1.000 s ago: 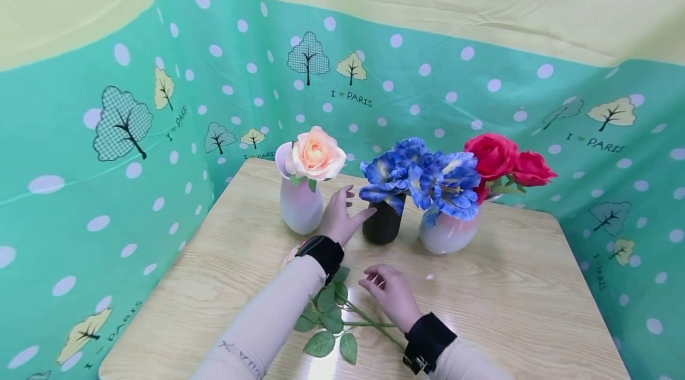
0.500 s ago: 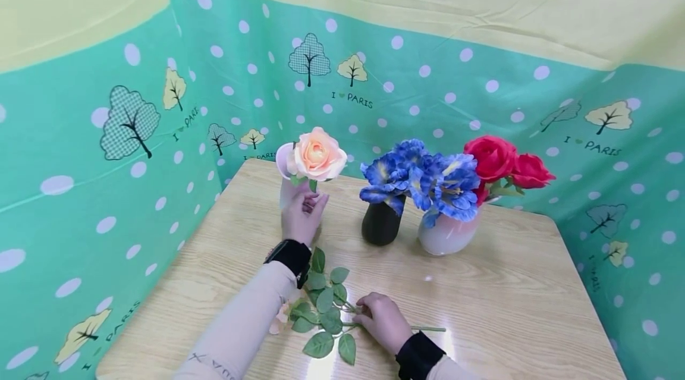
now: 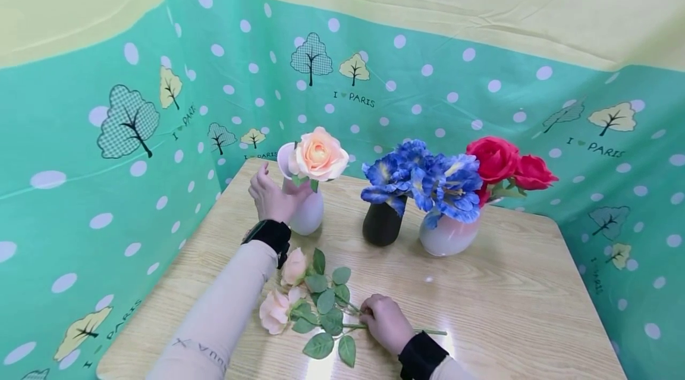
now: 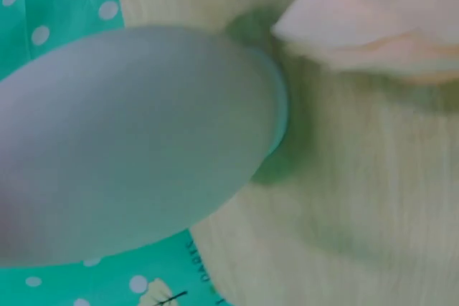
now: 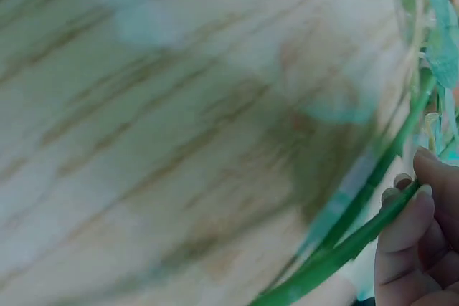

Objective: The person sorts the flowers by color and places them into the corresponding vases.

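My left hand (image 3: 275,194) is at the left side of a tall pale pink-and-white vase (image 3: 309,214), its fingers spread and its thumb across the vase's front. A peach rose (image 3: 320,155) leans out of that vase. In the left wrist view the vase (image 4: 143,141) fills much of the picture, and no fingers show there. Lower down, my right hand (image 3: 387,323) pinches a green stem (image 5: 337,256) between thumb and fingertips. The stem belongs to the pale pink roses (image 3: 275,312) lying on the table with their green leaves (image 3: 332,320).
A black vase (image 3: 382,224) with blue flowers (image 3: 409,175) stands mid-table. To its right, a round white-and-pink vase (image 3: 449,236) carries red roses (image 3: 492,160). The wooden table (image 3: 514,302) is backed by a green dotted cloth (image 3: 241,100) on several sides.
My left hand has gone from between the vases leftward to the pink-and-white vase's far left side. My right hand has lowered onto the rose stem and taken hold of it, shifting the flowers slightly.
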`<state>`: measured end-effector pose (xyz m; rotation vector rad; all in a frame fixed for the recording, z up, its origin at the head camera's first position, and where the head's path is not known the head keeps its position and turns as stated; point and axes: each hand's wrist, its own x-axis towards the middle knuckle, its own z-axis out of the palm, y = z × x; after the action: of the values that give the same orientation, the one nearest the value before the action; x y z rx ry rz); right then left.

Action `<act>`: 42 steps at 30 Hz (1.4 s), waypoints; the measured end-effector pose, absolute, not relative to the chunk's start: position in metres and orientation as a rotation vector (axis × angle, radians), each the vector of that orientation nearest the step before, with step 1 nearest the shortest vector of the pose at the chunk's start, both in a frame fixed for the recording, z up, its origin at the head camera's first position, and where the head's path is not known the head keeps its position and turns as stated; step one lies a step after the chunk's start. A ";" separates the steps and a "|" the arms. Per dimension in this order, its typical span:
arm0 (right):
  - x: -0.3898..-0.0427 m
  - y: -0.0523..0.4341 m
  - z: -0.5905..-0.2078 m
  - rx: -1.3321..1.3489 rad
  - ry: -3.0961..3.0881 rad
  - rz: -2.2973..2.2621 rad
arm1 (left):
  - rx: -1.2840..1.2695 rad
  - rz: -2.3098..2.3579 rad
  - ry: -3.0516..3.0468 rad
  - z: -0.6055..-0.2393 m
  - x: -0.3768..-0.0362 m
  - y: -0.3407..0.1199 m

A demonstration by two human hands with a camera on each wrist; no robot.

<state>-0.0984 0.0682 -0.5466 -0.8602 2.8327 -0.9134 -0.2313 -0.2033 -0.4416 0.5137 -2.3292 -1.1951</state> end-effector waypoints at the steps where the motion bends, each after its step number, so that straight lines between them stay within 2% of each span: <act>1: -0.098 0.069 -0.545 -0.849 2.841 -0.921 | 0.497 -1.202 -2.358 -0.439 -0.234 -0.205; 9: -0.100 0.079 -0.522 -0.784 2.921 -0.896 | 0.344 -1.311 -2.452 -0.422 -0.243 -0.211; 16: -0.105 0.084 -0.491 -0.783 2.915 -0.999 | 0.315 -1.261 -2.496 -0.422 -0.239 -0.209; 22: -0.110 0.083 -0.464 -0.962 2.991 -1.128 | 0.282 -1.254 -2.491 -0.425 -0.238 -0.208; 29: -0.122 0.074 -0.427 -1.172 3.036 -1.325 | 0.381 -1.200 -2.531 -0.429 -0.241 -0.206; 42: -0.139 0.055 -0.364 -1.246 2.914 -1.882 | 0.345 -1.198 -2.551 -0.426 -0.240 -0.192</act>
<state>-0.1391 0.0548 -0.3641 -1.2456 2.9137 -1.8823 -0.2403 -0.1921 -0.4264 0.3449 -2.5514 -1.1979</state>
